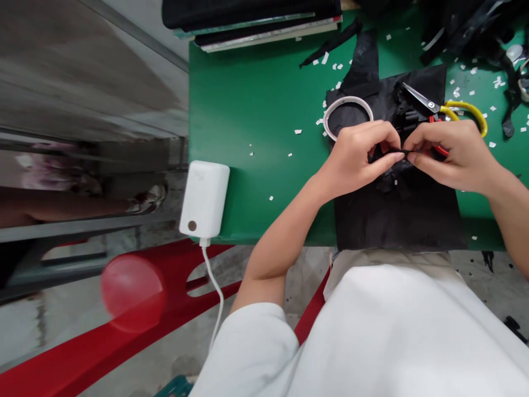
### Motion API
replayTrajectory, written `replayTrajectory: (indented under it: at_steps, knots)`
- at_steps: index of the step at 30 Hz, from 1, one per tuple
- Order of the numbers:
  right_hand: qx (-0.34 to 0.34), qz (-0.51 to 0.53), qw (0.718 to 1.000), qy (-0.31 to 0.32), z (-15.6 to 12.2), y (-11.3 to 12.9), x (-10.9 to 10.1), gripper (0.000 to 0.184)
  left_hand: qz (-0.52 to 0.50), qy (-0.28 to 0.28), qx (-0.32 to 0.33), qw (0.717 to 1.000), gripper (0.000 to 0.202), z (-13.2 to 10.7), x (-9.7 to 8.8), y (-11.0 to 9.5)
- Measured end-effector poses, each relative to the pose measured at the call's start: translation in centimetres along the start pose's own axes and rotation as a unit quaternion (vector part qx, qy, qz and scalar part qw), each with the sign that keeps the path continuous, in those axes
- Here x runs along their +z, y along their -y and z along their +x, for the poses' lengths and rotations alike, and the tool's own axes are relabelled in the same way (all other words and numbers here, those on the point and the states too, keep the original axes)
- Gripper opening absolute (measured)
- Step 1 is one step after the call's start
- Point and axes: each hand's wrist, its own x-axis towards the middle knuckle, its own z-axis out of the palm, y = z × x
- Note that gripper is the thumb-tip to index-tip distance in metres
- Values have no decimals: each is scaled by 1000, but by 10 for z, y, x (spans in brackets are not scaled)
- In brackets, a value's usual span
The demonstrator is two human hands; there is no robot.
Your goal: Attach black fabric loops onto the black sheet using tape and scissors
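Note:
My left hand (366,151) and my right hand (454,151) meet over a black sheet (397,220), fingertips nearly touching. Both are closed in a pinch on a thin strip of black material (405,151), much of it hidden by the fingers. Just beyond my left hand lies a roll of tape (328,117), its pale ring flat on the sheet. Scissors with yellow handles (475,110) rest behind my right hand, blades pointing to the upper left. A red-handled tool (440,150) shows partly beneath that hand. Small crumpled black pieces (409,118) lie between the hands and the scissors.
On the green table (248,110) a white power bank (204,198) with a cable sits at the left corner. Books (268,36) are stacked at the back. White paper bits are scattered about, and black scraps (467,33) heap at the back right. A red chair (165,286) stands left.

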Motion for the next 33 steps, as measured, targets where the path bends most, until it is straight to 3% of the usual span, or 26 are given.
replayTrajectory:
  at_steps: [9,15,21,27,33]
  knots:
    - [52,38,998,-16,-2,-1,5,10,-99,-49,-82,990,23,-2,6,4]
    - [57,65,994,-75,-1,-6,8,16,-107,-89,-103,985,21,0,4,9]
    - [83,85,988,-100,-3,-5,11,15,-83,-101,-79,988,17,1,6,12]
    - [83,108,982,-128,-2,6,10,19,-84,-67,-59,993,22,2,4,13]
    - [117,177,966,-148,0,12,10,11,-59,-49,-28,997,30,-1,7,10]
